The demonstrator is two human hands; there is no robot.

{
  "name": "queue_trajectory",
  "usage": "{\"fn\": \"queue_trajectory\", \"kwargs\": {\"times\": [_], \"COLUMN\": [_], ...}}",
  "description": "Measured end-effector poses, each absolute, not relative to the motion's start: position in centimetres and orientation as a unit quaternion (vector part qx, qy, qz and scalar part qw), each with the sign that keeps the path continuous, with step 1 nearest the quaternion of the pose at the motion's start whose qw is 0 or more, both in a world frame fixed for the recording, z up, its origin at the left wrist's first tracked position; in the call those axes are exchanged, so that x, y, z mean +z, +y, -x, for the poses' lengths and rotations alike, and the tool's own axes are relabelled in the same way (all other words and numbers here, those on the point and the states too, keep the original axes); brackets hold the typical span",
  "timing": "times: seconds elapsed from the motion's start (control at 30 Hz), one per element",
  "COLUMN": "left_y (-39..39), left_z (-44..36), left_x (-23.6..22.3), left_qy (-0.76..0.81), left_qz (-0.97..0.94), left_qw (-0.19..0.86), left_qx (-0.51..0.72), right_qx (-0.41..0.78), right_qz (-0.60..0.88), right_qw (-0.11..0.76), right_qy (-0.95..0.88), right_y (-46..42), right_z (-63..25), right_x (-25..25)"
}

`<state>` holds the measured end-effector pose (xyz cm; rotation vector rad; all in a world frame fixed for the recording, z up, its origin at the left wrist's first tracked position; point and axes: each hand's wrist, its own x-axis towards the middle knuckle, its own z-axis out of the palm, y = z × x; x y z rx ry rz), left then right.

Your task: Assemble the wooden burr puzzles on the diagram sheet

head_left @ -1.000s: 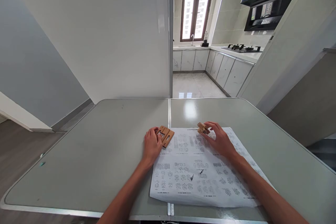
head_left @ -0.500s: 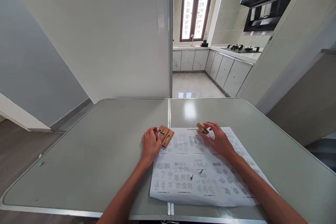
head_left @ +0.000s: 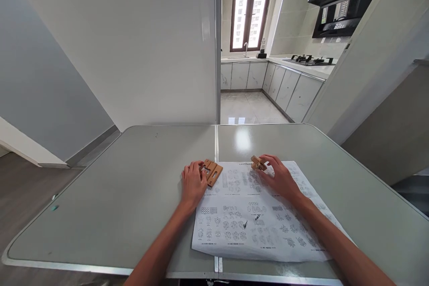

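Observation:
My left hand lies over the left part of some flat wooden puzzle pieces. They have cut-out slots and a small number printed on one, and sit side by side at the top left corner of a printed sheet. The left fingers are bent over the near piece and partly hide it. With thumb and fingertips, my right hand pinches a small assembly of crossed wooden puzzle pieces near the sheet's top edge. A dark marking shows on its near face.
The grey folding table has a metal seam down its middle and a metal rim. A small green bit lies near its left edge. Beyond the table are a white wall and a kitchen with a gas stove.
The view has shifted very slightly. Both hands and the wooden pieces stay practically where they were.

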<state>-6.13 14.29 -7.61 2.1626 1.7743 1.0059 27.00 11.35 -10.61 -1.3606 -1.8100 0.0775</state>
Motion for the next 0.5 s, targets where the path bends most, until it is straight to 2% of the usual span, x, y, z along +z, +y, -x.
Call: {"fn": "queue_trajectory", "kwargs": {"times": [0.5], "left_y": [14.51], "left_z": [6.38], "left_x": [-8.14], "left_qy": [0.596], "left_qz": [-0.728], "left_qw": [0.071], "left_qx": [0.331], "right_qx": [0.032], "right_qz": [0.538], "right_qw": [0.425], "right_qy": [-0.727], "right_y": [11.23], "right_z": [-26.94], "right_x": [-10.49]}}
